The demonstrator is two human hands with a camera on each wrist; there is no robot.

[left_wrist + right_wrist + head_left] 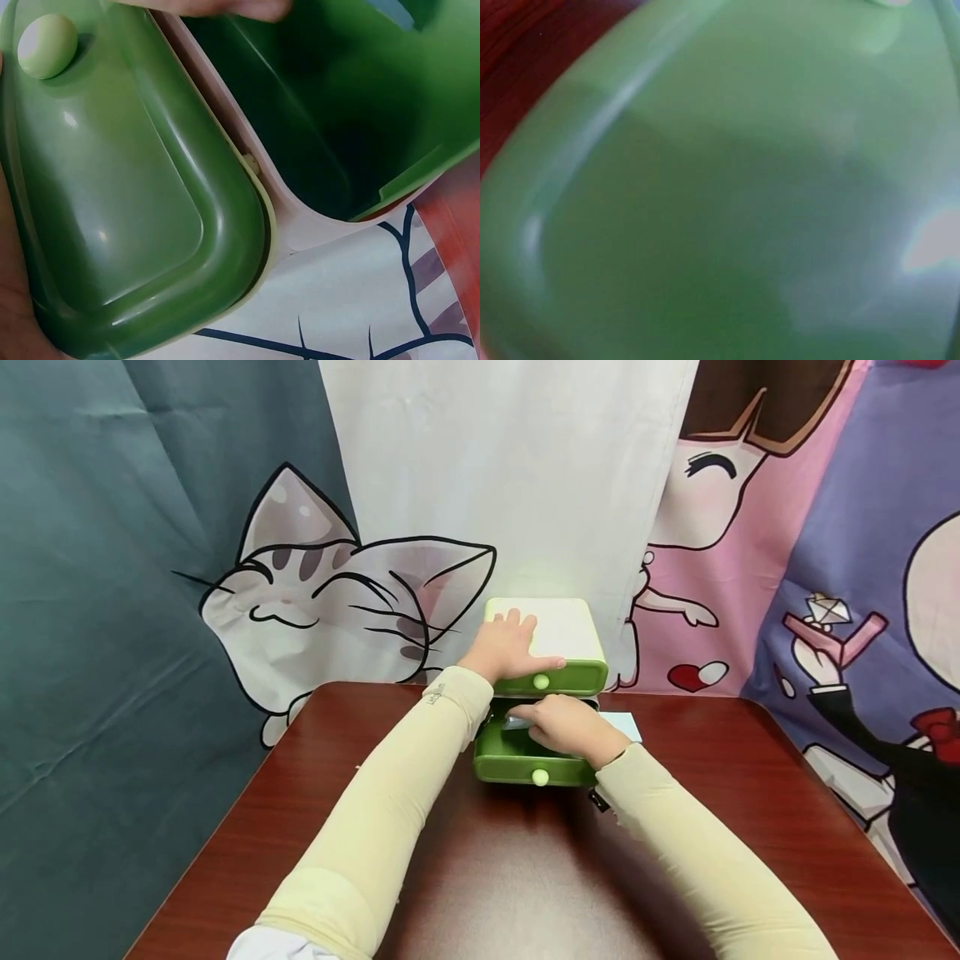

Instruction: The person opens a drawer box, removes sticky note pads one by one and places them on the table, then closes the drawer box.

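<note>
Resting the left hand [510, 647], fingers spread and released, on the white top of a small cabinet [570, 631] at the far middle of the table [525, 877]. Laying the left thumb along the near edge of that top, above an upper drawer [581, 678] with a pale green knob [541, 681]. Holding the right hand [566, 725] over a lower drawer [502, 768], pulled open toward the near side and bearing a matching knob [540, 777]. Pointing the right index finger left, close against a pale bluish item [517, 724] within the lower drawer; being unable to tell a grasp from a mere touch, with the thumb hidden. Finding a pale flat sheet [622, 725] just right of the lower drawer, partly hidden behind the right wrist. Noting a dark object [598, 800] beside the drawer's near right corner, too small to identify. Wearing cream sleeves [375, 810] on both forearms. Recording a printed curtain [510, 485] beyond the far table edge, with a cartoon cat [315, 602] at left.
</note>
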